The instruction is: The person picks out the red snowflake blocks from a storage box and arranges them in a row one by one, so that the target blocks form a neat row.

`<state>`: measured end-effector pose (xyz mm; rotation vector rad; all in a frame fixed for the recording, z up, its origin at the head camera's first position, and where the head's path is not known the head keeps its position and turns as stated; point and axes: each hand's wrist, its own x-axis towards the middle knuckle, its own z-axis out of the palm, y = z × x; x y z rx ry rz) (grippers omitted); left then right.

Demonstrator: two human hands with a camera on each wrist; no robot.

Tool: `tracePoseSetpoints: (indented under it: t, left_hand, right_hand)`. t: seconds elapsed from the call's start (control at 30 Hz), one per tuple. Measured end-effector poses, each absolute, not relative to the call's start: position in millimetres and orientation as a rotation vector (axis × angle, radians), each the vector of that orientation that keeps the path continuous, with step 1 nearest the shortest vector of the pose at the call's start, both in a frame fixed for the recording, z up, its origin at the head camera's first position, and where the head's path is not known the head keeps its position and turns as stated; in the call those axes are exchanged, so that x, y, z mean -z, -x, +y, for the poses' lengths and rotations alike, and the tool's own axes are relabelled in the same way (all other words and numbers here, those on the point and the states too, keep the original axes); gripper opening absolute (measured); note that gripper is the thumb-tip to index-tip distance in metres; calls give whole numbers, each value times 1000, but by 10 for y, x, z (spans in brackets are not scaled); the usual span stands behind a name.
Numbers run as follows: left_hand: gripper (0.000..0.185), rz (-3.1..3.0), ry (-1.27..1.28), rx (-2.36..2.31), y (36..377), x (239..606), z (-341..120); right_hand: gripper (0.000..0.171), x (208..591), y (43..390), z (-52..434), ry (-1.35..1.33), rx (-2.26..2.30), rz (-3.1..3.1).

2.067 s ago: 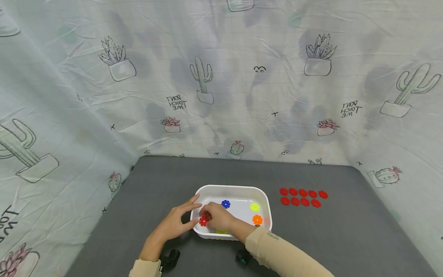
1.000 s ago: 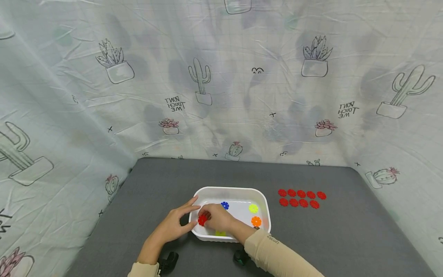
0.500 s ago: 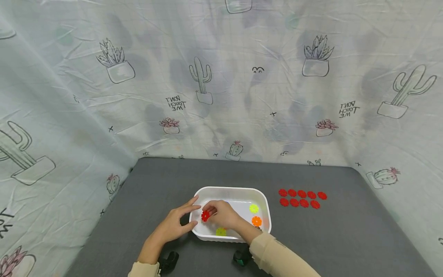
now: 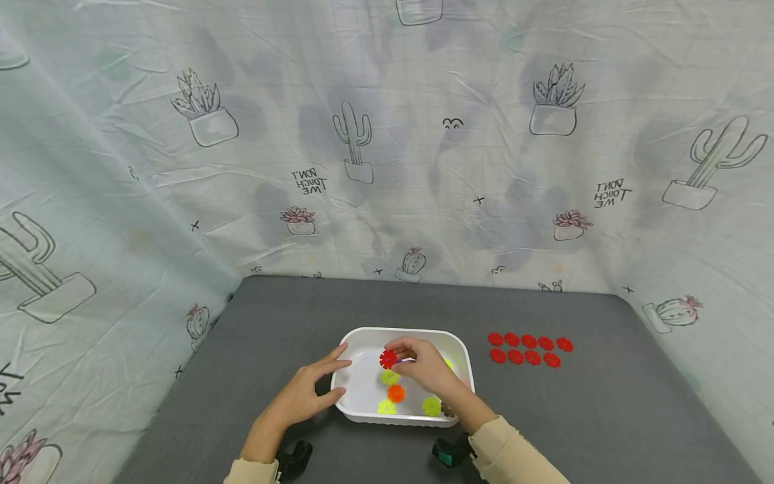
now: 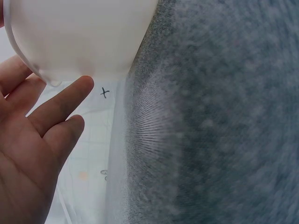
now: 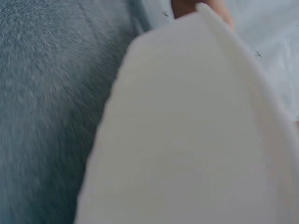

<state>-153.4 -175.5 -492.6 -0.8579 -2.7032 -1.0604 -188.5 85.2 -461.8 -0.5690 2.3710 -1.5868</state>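
In the head view my right hand is above the white tray, pinching a red notched disc between thumb and fingertips. My left hand rests at the tray's left end with fingers fairly straight; in the left wrist view a fingertip touches the tray's outer wall. Inside the tray lie an orange disc and several yellow-green discs, plus a dark disc partly behind the right wrist. The right wrist view mostly holds the tray's side.
Several red discs lie in two rows on the grey table, right of the tray. Behind the table hangs a pale cloth printed with cacti. A dark device is at the left wrist, another at the right.
My right hand has lifted the red disc from the tray's left end and moved right with it. The loose discs show in a different arrangement. My left hand has stayed at the tray.
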Motion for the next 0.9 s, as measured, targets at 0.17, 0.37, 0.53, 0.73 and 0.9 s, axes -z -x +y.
tracePoseSetpoints:
  t: [0.17, 0.37, 0.53, 0.73, 0.9]
  left_hand:
    - [43, -2701, 842, 1050, 1541, 4924, -1777]
    - [44, -2697, 836, 1052, 1543, 4894, -1781]
    - [44, -2683, 859, 1058, 1539, 4887, -1758]
    - [43, -2676, 859, 1089, 1539, 4901, -1744]
    - [43, -2690, 841, 1100, 1547, 4909, -1730]
  right_hand:
    - [31, 4493, 1880, 1062, 504, 1690, 2334]
    - [32, 4381, 1853, 1385, 458, 1802, 2292]
    - [35, 4393, 1827, 1734, 457, 1962, 2290]
    - [40, 4461, 1843, 2135, 318, 2069, 2395]
    - [42, 4538, 1867, 2444, 204, 2188, 2402]
